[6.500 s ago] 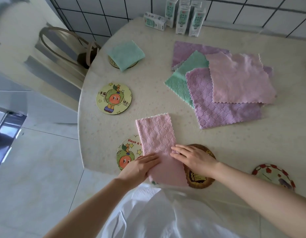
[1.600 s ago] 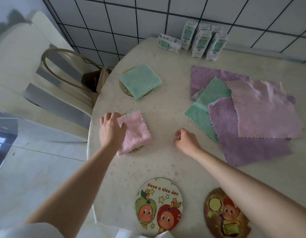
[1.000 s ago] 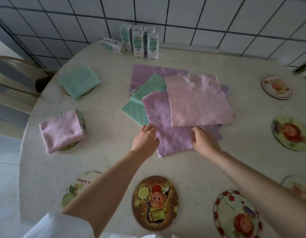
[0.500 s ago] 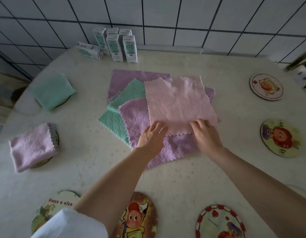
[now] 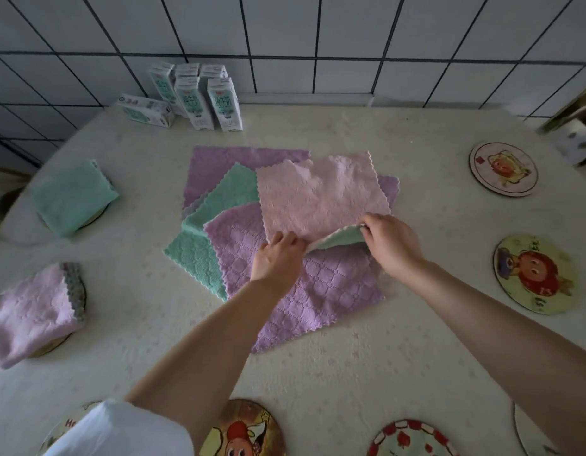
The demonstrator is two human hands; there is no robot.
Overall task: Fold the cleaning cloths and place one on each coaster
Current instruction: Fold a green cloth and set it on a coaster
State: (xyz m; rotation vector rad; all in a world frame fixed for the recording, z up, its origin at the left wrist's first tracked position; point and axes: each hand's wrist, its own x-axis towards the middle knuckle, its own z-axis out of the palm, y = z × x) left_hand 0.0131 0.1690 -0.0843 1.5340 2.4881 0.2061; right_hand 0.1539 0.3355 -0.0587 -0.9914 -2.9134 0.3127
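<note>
A pile of flat cloths lies mid-table: a pink cloth (image 5: 321,195) on top, a purple cloth (image 5: 318,291) beneath it, a green cloth (image 5: 199,255) and another purple one (image 5: 219,162) at the back. My left hand (image 5: 278,258) and my right hand (image 5: 392,245) pinch the pink cloth's near edge and lift it, showing its green underside. At the left, a folded green cloth (image 5: 73,195) and a folded pink cloth (image 5: 32,314) each rest on a coaster. Bare coasters lie at the right (image 5: 502,169), (image 5: 535,274) and along the near edge (image 5: 245,429), (image 5: 410,439).
Several milk cartons (image 5: 203,97) stand at the table's back edge against the tiled wall, one lying flat (image 5: 147,111). A further coaster (image 5: 65,426) peeks out at the near left beside my white sleeve. A chair part (image 5: 577,126) shows at the far right.
The folded pink cloth was set on the left coaster. Both hands then moved to the pile, and now they have gripped and raised the pink cloth's near edge.
</note>
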